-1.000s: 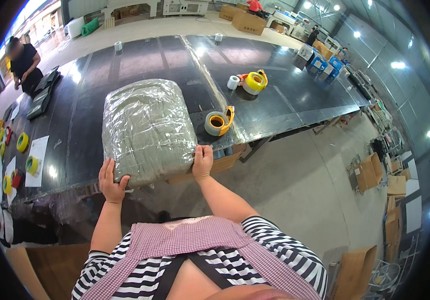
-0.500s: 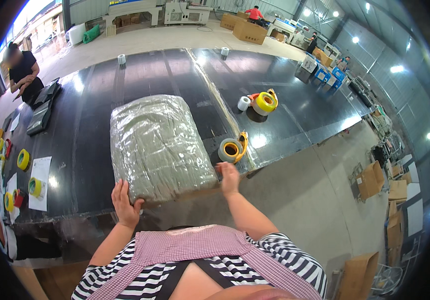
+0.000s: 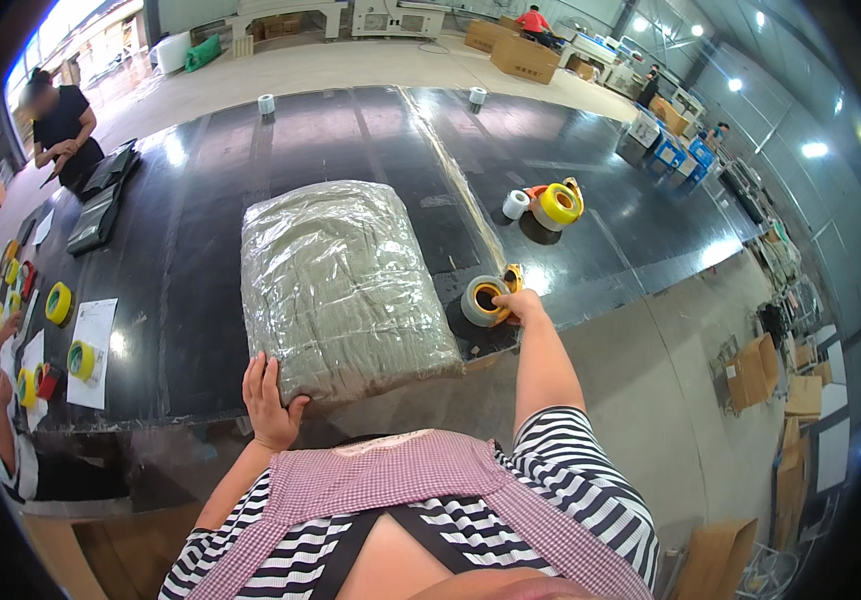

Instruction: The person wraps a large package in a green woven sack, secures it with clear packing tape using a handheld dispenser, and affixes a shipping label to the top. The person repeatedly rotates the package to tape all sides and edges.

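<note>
A large, plump package [image 3: 345,290] wrapped in clear, wrinkled plastic, grey-green inside, lies flat on the dark table in front of me. My left hand [image 3: 273,405] rests against its near left corner, thumb apart from the fingers. Right of the package stands an orange tape dispenser [image 3: 513,278] carrying a grey roll of tape [image 3: 480,302]. My right hand [image 3: 520,303] has its fingers closed on the dispenser's near side, and the thumb reaches toward the roll. The fingertips are partly hidden.
Farther right on the black table [image 3: 350,145] stand a yellow tape roll in a dispenser [image 3: 558,206] and a small white roll [image 3: 515,205]. Tape rolls and paper sheets [image 3: 93,375] lie at left, beside another person's hands [image 3: 2,340]. Another person [image 3: 62,130] stands at the far left.
My right hand has left the package's near right corner, moved right and taken hold of the tape dispenser. My left hand stays at the package's corner. The view has shifted slightly.
</note>
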